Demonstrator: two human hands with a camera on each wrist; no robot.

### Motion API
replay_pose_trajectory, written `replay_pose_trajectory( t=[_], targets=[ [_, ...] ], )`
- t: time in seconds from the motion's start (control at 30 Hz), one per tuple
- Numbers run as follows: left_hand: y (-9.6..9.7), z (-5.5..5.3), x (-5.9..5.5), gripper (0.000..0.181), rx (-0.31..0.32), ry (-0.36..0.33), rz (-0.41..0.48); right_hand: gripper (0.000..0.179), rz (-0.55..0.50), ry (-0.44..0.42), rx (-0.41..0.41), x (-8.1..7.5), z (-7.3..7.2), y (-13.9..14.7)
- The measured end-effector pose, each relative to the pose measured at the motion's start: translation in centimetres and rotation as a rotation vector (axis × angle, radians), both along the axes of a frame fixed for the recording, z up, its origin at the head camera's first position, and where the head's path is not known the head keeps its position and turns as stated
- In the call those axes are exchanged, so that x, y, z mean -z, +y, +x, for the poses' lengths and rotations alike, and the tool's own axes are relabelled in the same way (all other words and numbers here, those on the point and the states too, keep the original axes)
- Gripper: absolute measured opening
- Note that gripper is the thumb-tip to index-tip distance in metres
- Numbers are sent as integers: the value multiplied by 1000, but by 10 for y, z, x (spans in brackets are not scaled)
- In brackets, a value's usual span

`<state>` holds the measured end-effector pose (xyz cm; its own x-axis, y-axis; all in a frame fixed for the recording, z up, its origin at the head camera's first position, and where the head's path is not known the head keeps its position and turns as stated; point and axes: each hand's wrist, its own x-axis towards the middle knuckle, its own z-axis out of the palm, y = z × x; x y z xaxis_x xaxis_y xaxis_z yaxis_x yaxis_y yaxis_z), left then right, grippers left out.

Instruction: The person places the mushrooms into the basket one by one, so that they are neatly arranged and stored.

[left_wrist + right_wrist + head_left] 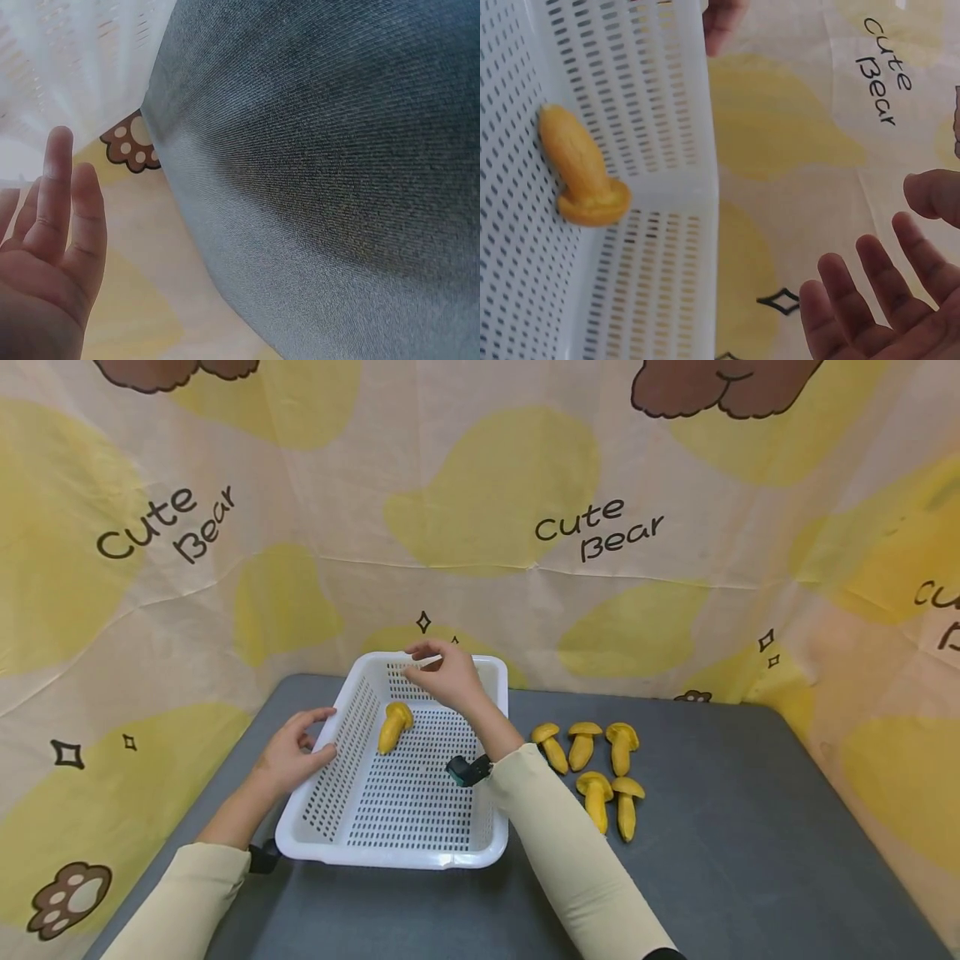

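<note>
A white plastic basket (390, 857) with slotted walls stands on the dark table. Inside it, towards the back left, lies one yellow mushroom (393, 728), seen again close up in the right wrist view as a mushroom (581, 165) beside the basket wall. My left hand (288, 756) touches the basket's left rim with fingers and thumb spread; in the left wrist view that hand (56, 255) has its fingers extended beside the basket. Over the basket's far side hovers my right hand (450, 677), fingers loosely bent and holding nothing.
To the right of the basket, several more yellow mushrooms (582, 746) lie in two rows on the grey table (720, 827). A patterned cloth (480, 485) hangs behind the table and along its sides.
</note>
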<state>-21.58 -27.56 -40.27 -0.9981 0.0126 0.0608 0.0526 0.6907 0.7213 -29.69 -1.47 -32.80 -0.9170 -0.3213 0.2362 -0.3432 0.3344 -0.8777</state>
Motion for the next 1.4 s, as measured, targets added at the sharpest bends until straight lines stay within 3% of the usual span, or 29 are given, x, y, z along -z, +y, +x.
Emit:
replay_pose_trajectory(
  t=[0.43, 0.87, 1.4],
  targets=[
    [1, -1, 0, 62, -9, -23, 7, 31, 96, 11, -8, -7, 8, 57],
    [0, 1, -1, 63, 0, -29, 24, 29, 298, 75, 7, -5, 27, 122],
    [-2, 2, -1, 62, 1, -12, 17, 28, 453, 134, -98, 10, 51, 180]
  ],
)
